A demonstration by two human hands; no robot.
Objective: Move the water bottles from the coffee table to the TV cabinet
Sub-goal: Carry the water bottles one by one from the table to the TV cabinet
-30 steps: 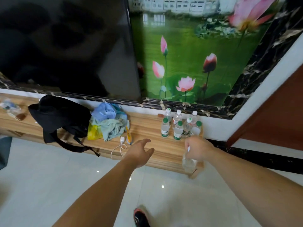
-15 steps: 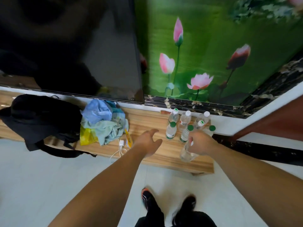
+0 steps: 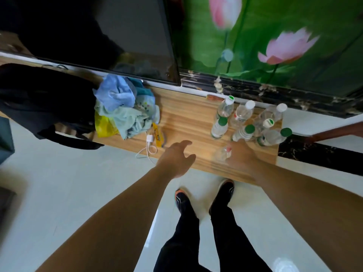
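Moved: right hand [image 3: 240, 154] has lowered clear plastic water bottle [image 3: 223, 153] onto wooden worktop [image 3: 186, 118], near-left of bottle cluster [image 3: 249, 120].
Grip: clamped on bottle.
Left hand [image 3: 176, 158]: fingers apart, empty.
Meaning: release pending.

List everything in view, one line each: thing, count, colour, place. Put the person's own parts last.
TV cabinet: one, light wood, along the wall.
Standing bottles: seven, clear, green or white caps, clustered at the cabinet's right end.
Held bottle: one, clear, blurred, in front of the cluster.
Television: one, black, above the cabinet's left part.
Lotus picture: one, green and pink, right of the television.
Bag: one, black, cabinet's left end.
Cloth pile: one, blue and pale green, beside the bag.
Charger: one, white, cabinet's front edge, cable hanging.
Floor: pale tile.
Shoes: two, dark.
Left hand: open, empty.
Right hand: grip on the held bottle.
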